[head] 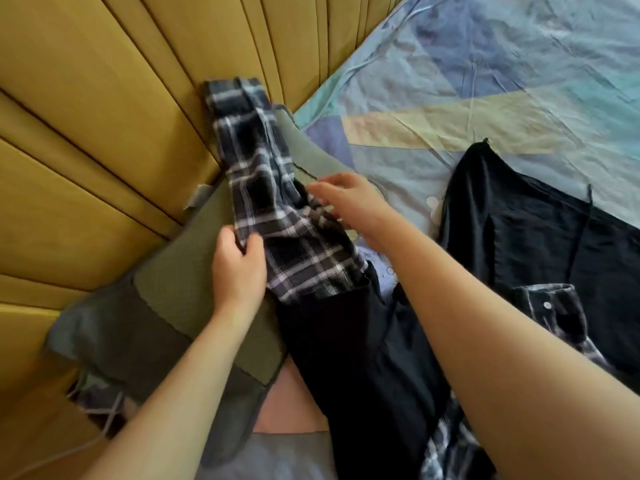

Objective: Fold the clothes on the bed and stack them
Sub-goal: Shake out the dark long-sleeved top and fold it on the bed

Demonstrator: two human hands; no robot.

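Head view: the plaid shirt (pixel 277 209) lies over the green pillow (pixel 180 271), its sleeve running up against the yellow headboard (pixel 104 133). The left hand (pixel 237 268) pinches the shirt's edge; the right hand (pixel 349 202), fingers straight, rests on it. Right of the pillow, a black garment (pixel 540 237) lies on the patterned sheet (pixel 485 81).

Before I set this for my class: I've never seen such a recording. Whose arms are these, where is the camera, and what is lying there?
There is no machine here. A person wears one camera on the head, looking down at their own bare arms. The left hand pinches a checked shirt; the right hand reaches onto it with loose fingers. Under the shirt lies a green pillow against a yellow headboard. A black garment lies on the patterned bedsheet.
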